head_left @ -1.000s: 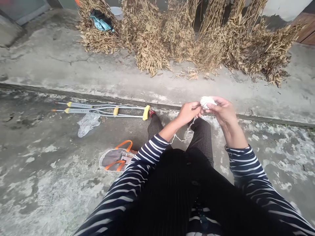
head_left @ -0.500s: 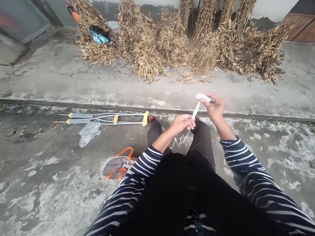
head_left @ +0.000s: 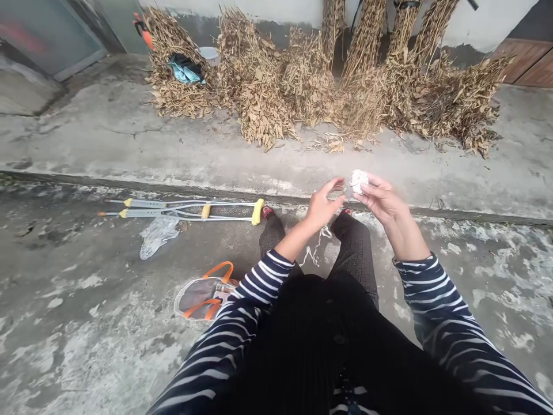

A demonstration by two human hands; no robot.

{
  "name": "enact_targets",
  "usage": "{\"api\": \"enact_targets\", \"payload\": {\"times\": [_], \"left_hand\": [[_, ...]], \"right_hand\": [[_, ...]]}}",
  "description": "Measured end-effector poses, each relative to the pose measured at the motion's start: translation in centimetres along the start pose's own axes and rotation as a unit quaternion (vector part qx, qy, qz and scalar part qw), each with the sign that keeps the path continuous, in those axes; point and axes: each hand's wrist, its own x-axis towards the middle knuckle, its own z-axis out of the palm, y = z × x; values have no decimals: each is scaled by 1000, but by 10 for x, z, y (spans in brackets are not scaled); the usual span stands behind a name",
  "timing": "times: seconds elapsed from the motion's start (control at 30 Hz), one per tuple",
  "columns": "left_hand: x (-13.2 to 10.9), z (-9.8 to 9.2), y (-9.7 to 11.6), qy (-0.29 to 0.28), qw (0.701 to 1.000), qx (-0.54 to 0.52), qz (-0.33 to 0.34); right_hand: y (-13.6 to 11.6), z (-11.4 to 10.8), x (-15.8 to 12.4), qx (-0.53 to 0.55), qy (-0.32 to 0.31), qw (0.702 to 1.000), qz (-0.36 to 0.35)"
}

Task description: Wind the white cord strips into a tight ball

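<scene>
A small wound bundle of white cloth strip or cord (head_left: pixel 358 181) is pinched between the thumb and fingers of my right hand (head_left: pixel 385 202). My left hand (head_left: pixel 325 203) is just left of the bundle, thumb and fingers apart and curved toward it. I see nothing held in the left hand, though its fingertips are slightly blurred. A loose, crinkled length of white strip (head_left: pixel 318 248) shows below the hands, between my legs. Whether it joins the bundle is hidden behind the left hand.
Dried plant bundles (head_left: pixel 268 104) lean along the wall on a raised concrete ledge (head_left: pixel 181 155). Crutches (head_left: pixel 190 210) lie at the left beside a clear plastic bag (head_left: pixel 158 236). A bag with orange handles (head_left: pixel 199 297) lies near my left arm. A blue and black cloth (head_left: pixel 185 69) rests on the stalks.
My left hand has let go of the strip it was pulling taut and moved up beside the bundle. My right hand has turned the bundle, so its rounded end shows.
</scene>
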Motion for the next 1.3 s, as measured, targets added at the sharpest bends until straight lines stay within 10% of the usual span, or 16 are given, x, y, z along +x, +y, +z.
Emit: {"api": "enact_targets", "payload": {"times": [0.33, 0.6, 0.87, 1.1, 1.3], "left_hand": [[3, 16, 1, -37, 995, 96, 2], [3, -18, -17, -140, 978, 87, -128], [18, -17, -4, -163, 960, 59, -221], [-22, -34, 29, -249, 941, -121, -197], [-10, -43, 47, -249, 925, -199, -206]], "right_hand": [[-7, 18, 9, -51, 101, 985, -132], [-4, 0, 45, -275, 211, 882, -318], [-3, 12, 51, -499, 80, 748, -430], [17, -15, 52, -530, -24, 735, -423], [60, -11, 26, -525, -117, 747, -391]]}}
